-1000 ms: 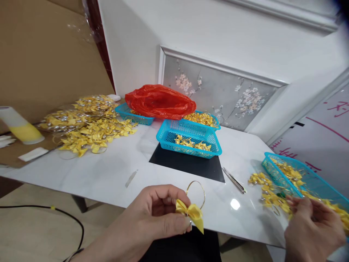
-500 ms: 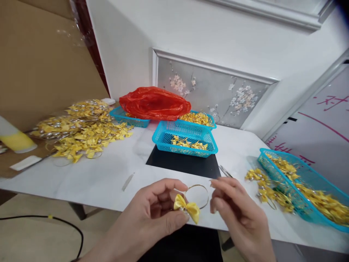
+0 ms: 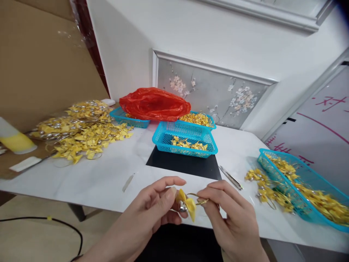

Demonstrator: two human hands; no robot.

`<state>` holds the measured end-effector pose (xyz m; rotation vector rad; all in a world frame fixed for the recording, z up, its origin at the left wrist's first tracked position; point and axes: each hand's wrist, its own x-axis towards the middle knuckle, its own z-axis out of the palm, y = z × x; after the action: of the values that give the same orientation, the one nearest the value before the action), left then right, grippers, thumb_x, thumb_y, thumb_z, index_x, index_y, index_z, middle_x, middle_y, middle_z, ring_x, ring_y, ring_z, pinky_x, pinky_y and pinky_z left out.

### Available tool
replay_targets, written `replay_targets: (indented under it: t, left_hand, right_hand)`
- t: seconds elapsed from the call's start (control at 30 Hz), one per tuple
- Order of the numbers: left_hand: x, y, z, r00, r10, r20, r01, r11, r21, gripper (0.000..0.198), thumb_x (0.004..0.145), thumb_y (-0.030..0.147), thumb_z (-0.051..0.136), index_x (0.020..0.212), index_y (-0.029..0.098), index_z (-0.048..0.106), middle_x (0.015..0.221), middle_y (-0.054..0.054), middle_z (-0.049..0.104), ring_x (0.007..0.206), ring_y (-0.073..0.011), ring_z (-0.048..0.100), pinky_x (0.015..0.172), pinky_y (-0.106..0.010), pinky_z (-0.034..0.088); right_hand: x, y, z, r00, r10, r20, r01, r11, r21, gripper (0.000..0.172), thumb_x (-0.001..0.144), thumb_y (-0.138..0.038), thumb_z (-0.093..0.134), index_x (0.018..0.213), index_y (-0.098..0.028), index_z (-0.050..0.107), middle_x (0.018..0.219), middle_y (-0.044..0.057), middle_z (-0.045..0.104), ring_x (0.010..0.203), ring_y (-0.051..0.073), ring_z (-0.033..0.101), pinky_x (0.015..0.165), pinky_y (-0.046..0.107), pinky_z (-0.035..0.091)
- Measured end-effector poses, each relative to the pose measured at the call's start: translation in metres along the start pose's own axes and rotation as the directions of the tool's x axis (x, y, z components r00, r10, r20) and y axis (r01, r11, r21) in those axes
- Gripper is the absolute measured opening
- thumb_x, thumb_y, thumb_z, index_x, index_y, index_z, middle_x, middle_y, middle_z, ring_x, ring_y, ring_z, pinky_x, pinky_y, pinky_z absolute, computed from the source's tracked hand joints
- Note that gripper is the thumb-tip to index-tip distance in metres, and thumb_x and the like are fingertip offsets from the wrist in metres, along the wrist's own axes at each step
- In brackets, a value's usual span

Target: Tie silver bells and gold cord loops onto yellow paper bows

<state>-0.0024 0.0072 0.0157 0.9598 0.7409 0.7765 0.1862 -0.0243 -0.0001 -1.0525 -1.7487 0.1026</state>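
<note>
A yellow ribbon bow (image 3: 191, 208) with shiny silver beads is fixed on a thin gold wire hoop (image 3: 194, 195), held above the front of the table. My right hand (image 3: 231, 211) pinches the hoop between thumb and fingers at its right side. On the other side, my left hand (image 3: 156, 205) has its fingers curled round the bow's left edge, thumb bent over it and index finger stretched out above. Part of the bow is hidden by the left fingers. Tweezers (image 3: 231, 178) lie on the table just beyond my right hand.
A blue basket (image 3: 185, 151) holding several bows stands on a black mat (image 3: 180, 164). Loose bows (image 3: 92, 142) are heaped at left. At right, more bows (image 3: 261, 182) lie beside another blue basket (image 3: 308, 211). A red plastic bag (image 3: 155, 105) rests on baskets behind.
My right hand has moved left and taken hold of the hoop. The bow has turned sideways, and my left thumb has shifted up from its front. The tweezers now show more fully.
</note>
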Motion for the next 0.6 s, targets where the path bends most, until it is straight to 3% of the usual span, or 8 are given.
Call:
replay_targets:
  t: [0.13, 0.23, 0.47, 0.6]
  left_hand:
    - [0.003, -0.005, -0.004, 0.995, 0.059, -0.082, -0.038, 0.97, 0.241, 0.037, 0.092, 0.054, 0.053, 0.114, 0.026, 0.064, 0.119, -0.005, 0.063, 0.11, -0.0234, 0.059, 0.093, -0.036, 0.05]
    - [0.003, -0.009, -0.005, 0.981, 0.16, -0.111, -0.093, 0.887, 0.451, 0.037, 0.092, 0.052, 0.052, 0.117, 0.026, 0.06, 0.126, -0.006, 0.061, 0.12, -0.0258, 0.055, 0.102, -0.04, 0.045]
    - [0.007, -0.012, 0.004, 0.975, 0.223, 0.023, -0.203, 0.837, 0.507, 0.022, 0.092, 0.036, 0.06, 0.112, 0.027, 0.06, 0.115, -0.003, 0.068, 0.102, -0.0211, 0.065, 0.087, -0.032, 0.055]
    - [0.012, -0.012, 0.005, 0.968, 0.251, -0.028, -0.212, 0.868, 0.448, 0.017, 0.092, 0.031, 0.059, 0.108, 0.024, 0.058, 0.095, -0.001, 0.074, 0.084, -0.0183, 0.068, 0.075, -0.03, 0.057]
  right_hand:
    - [0.012, -0.004, 0.001, 0.988, 0.062, 0.144, -0.059, 0.998, -0.025, 0.02, 0.094, -0.01, 0.046, 0.092, -0.019, 0.064, 0.085, 0.003, 0.059, 0.07, 0.013, 0.058, 0.062, 0.025, 0.047]
    - [0.023, -0.006, -0.001, 0.952, 0.113, 0.283, -0.077, 0.988, -0.137, 0.024, 0.093, -0.009, 0.043, 0.087, -0.018, 0.064, 0.082, 0.003, 0.057, 0.065, 0.014, 0.056, 0.061, 0.029, 0.045]
    - [0.041, -0.014, 0.0, 0.913, 0.153, 0.379, -0.066, 0.97, -0.233, 0.026, 0.095, -0.01, 0.043, 0.082, -0.016, 0.065, 0.079, 0.003, 0.055, 0.065, 0.014, 0.054, 0.06, 0.03, 0.041]
    - [0.047, -0.015, -0.001, 0.925, 0.125, 0.359, -0.085, 0.988, -0.126, 0.024, 0.093, -0.008, 0.046, 0.085, -0.015, 0.067, 0.081, 0.001, 0.057, 0.069, 0.012, 0.056, 0.062, 0.026, 0.042]
